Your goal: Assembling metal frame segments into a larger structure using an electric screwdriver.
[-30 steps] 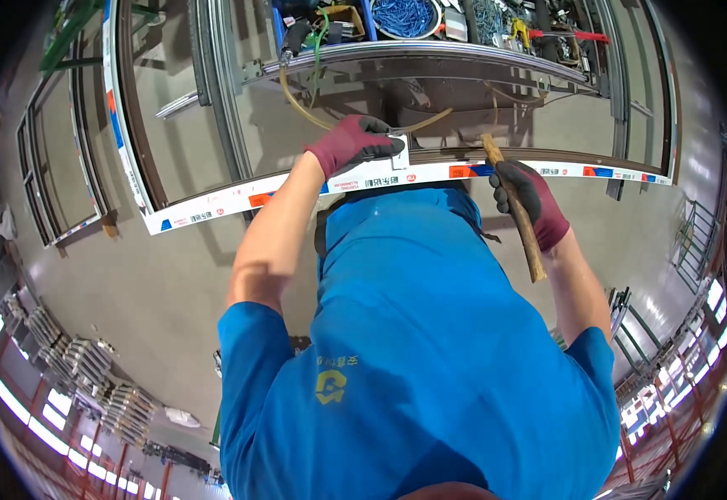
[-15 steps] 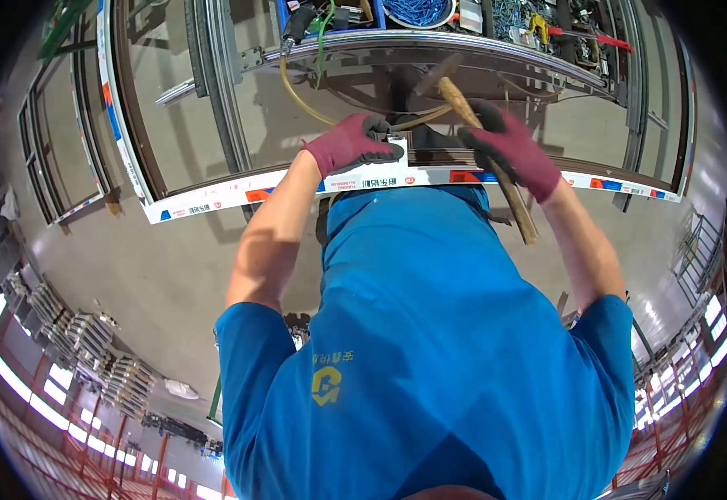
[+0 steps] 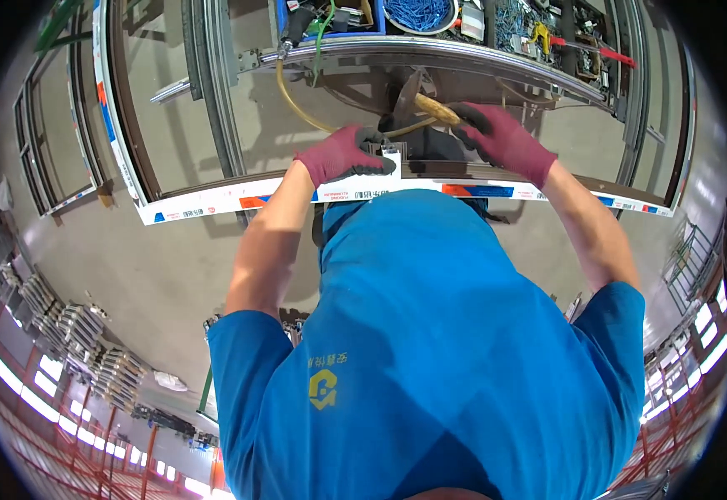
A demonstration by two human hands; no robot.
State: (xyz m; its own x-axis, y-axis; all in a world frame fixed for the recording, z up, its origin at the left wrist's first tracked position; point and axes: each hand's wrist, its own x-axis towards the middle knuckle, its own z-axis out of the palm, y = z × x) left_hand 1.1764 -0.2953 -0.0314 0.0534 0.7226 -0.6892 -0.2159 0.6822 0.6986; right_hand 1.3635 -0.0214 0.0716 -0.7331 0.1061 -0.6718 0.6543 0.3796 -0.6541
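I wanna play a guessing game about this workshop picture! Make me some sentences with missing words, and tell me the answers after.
1. The right hand grips the wooden handle of a ____.
2. The left hand holds a small piece coloured ____.
3. The person's shirt is ____.

Missing words: hammer; white; blue.

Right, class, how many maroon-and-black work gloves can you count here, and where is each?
2: one on the left hand, at a white-faced piece by the frame; one on the right hand, gripping a hammer. Others could be hidden.
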